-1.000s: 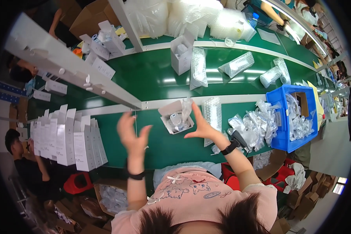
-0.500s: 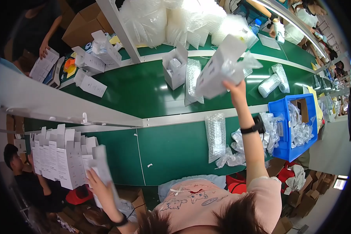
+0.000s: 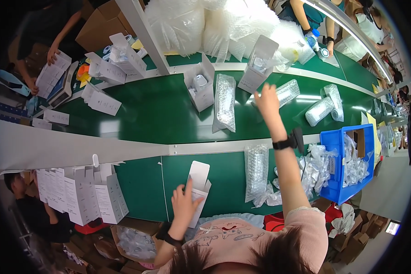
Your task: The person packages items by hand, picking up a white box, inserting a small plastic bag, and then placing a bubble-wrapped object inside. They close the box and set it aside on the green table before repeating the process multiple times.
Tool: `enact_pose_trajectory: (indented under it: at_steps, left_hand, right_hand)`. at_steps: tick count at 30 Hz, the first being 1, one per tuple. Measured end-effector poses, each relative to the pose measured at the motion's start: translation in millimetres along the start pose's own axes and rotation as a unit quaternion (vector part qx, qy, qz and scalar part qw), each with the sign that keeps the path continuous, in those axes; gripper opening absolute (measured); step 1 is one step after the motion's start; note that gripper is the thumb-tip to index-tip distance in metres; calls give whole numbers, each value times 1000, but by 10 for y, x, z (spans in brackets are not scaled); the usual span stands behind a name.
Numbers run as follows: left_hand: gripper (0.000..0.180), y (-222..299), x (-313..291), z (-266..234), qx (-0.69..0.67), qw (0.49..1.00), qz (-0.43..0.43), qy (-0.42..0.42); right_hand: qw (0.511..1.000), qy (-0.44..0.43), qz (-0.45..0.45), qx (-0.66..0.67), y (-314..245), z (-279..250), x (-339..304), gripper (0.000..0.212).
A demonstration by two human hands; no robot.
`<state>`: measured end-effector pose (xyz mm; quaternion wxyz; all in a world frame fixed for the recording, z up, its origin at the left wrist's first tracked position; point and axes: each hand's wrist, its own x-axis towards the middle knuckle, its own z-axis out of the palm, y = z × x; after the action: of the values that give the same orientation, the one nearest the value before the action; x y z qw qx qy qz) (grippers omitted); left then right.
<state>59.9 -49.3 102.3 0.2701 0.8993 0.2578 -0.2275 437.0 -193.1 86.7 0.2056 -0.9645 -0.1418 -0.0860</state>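
My left hand (image 3: 183,208) holds a white carton (image 3: 199,194) with its flap up at the near green table edge, thumb on one side and fingers on the other. My right hand (image 3: 268,102) reaches over the far green surface with fingers apart and nothing held. Just beyond its fingertips stands an open white box (image 3: 253,77) with a clear-wrapped item inside. Another open white box (image 3: 204,97) stands to the left, also holding a white item. Between the two boxes lies a bubble-wrap pouch (image 3: 224,102).
More bubble-wrapped packs (image 3: 318,111) lie at right. A blue bin (image 3: 332,182) holds small plastic-bagged parts, with more bags beside it. White cartons (image 3: 82,196) stand in a row at left. A metal rail (image 3: 223,146) divides the surfaces. Co-workers are at upper left, lower left and upper right.
My right hand has set down the white box on the far surface and let go. My left hand has brought a white carton rightward from the row at left.
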Motion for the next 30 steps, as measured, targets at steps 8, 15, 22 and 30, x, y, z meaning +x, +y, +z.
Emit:
enact_pose_trajectory:
  at_steps: [8, 15, 22, 30]
  left_hand:
    - [95, -327, 437, 297, -129, 987, 93, 10]
    - [88, 209, 395, -336, -272, 928, 204, 149]
    - [70, 564, 436, -86, -292, 884, 259, 257]
    - [78, 617, 648, 44, -295, 795, 366, 384]
  right_hand:
    - [980, -183, 76, 17, -760, 968, -140, 92]
    - [809, -145, 81, 564, -487, 84, -652, 87]
    - [636, 73, 184, 746, -906, -761, -1596, 75]
    - [925, 67, -235, 292, -886, -872, -1870, 49]
